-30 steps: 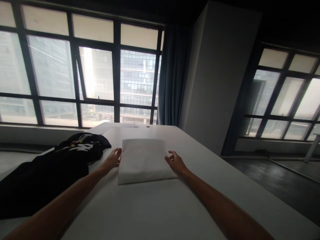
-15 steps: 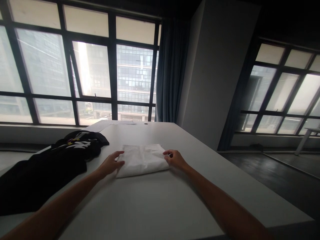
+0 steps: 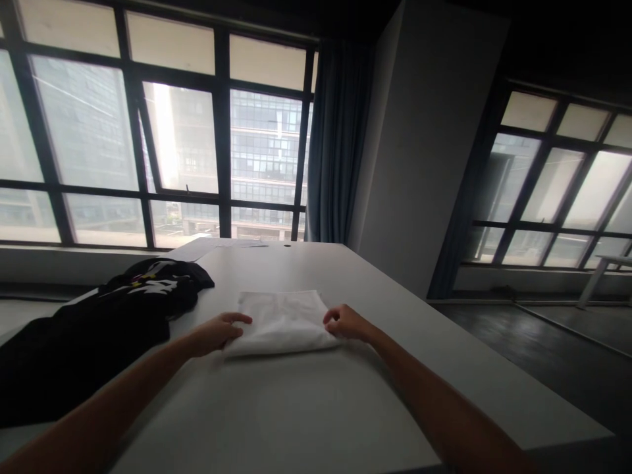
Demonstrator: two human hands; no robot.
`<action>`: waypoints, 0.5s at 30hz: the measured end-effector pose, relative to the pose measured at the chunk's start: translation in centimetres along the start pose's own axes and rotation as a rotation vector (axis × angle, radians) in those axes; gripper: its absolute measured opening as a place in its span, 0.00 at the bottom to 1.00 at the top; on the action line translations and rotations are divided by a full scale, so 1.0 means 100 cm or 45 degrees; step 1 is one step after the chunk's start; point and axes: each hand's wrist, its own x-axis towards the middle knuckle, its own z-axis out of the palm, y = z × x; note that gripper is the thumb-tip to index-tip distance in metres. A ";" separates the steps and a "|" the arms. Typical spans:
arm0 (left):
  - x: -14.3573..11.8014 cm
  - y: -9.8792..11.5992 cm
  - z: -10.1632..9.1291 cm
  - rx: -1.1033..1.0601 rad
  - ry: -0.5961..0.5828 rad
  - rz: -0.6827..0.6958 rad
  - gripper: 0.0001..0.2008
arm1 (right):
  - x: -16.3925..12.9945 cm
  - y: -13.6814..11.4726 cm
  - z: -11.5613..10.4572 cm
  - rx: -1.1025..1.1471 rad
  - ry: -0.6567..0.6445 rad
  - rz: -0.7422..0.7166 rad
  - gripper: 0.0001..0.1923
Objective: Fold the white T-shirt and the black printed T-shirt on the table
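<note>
A folded white cloth (image 3: 280, 320) lies flat on the grey table (image 3: 306, 408) in front of me. My left hand (image 3: 217, 331) grips its near left corner, fingers curled over the edge. My right hand (image 3: 345, 322) grips its near right edge, fingers closed on the fabric. Both forearms reach in from the bottom of the view.
A black garment with white and yellow print (image 3: 93, 329) lies spread on the table's left side. Sheets of paper (image 3: 217, 245) lie at the far end by the windows. The table's right edge drops to a dark floor (image 3: 567, 355).
The white cloth has become shorter front to back, folded over. Both hands have slid toward me along its sides and closed on its near corners.
</note>
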 end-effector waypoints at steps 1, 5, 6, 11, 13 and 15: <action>-0.007 0.004 -0.004 -0.013 -0.122 -0.067 0.26 | -0.005 -0.001 -0.006 0.065 -0.244 0.057 0.08; -0.038 0.024 -0.027 0.053 -0.787 -0.296 0.31 | -0.023 0.001 -0.030 0.303 -1.081 0.177 0.22; -0.044 0.028 -0.032 0.101 -0.871 -0.322 0.33 | -0.024 0.003 -0.032 0.325 -1.093 0.172 0.25; -0.031 0.021 -0.040 0.321 -0.241 -0.229 0.43 | -0.004 0.017 -0.013 0.309 -0.239 0.031 0.22; -0.013 0.008 -0.034 0.428 0.108 -0.125 0.43 | 0.009 0.023 0.002 0.281 -0.024 0.020 0.20; 0.003 -0.005 -0.027 0.548 0.331 0.037 0.41 | 0.020 0.026 0.013 0.232 0.082 0.024 0.20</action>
